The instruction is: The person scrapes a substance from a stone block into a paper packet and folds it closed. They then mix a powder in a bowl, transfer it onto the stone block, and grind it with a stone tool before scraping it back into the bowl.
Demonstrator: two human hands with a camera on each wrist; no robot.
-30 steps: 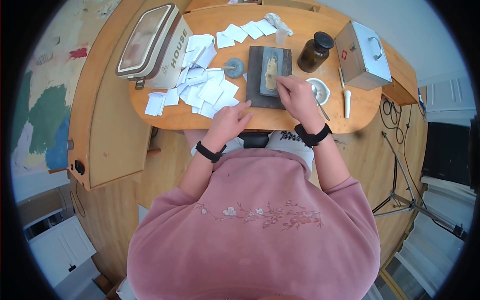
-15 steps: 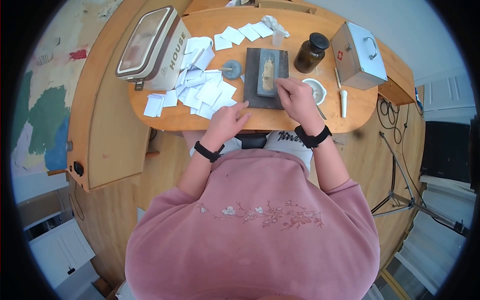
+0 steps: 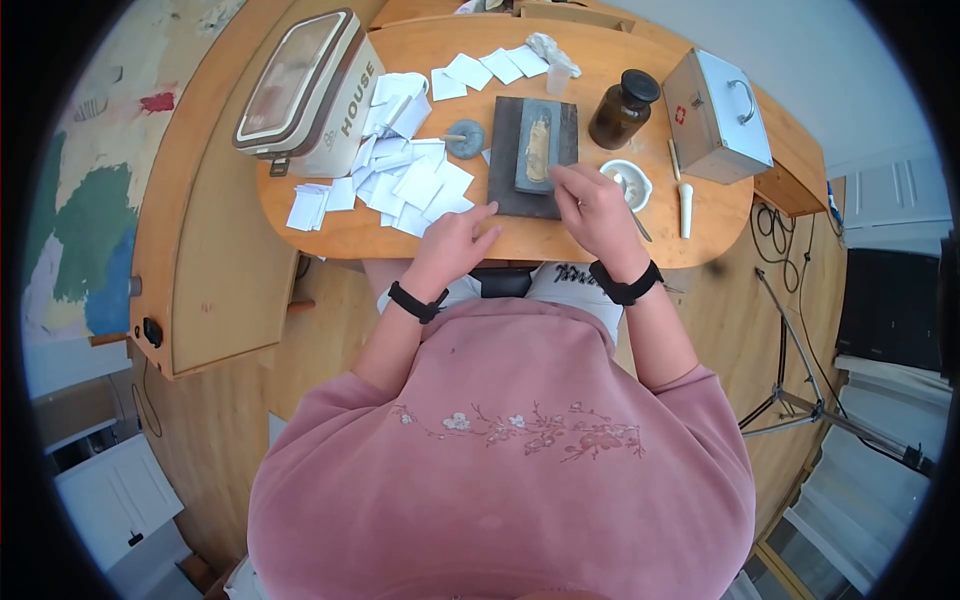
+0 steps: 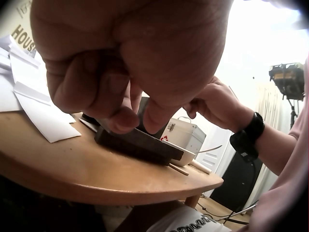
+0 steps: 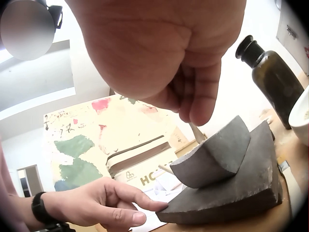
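On a dark slab at the table's front lies a smaller grey block with beige paste spread along its top. The right hand is over the block's near right corner, fingers curled; in the right wrist view they pinch a thin pale tool, its tip hidden behind the block. With its index fingertip the left hand touches the slab's near left edge, seen also in the right wrist view, thumb apart and the hand holding nothing.
Left of the slab are a grey round piece with a stick, heaped white papers and a cream case. To the right stand a brown bottle, a white mortar with a spoon, a white pestle and a metal box.
The right hand has shifted slightly toward the body along the block, and the paste under it looks smoother and more evenly spread. The left hand stays at the slab's edge.
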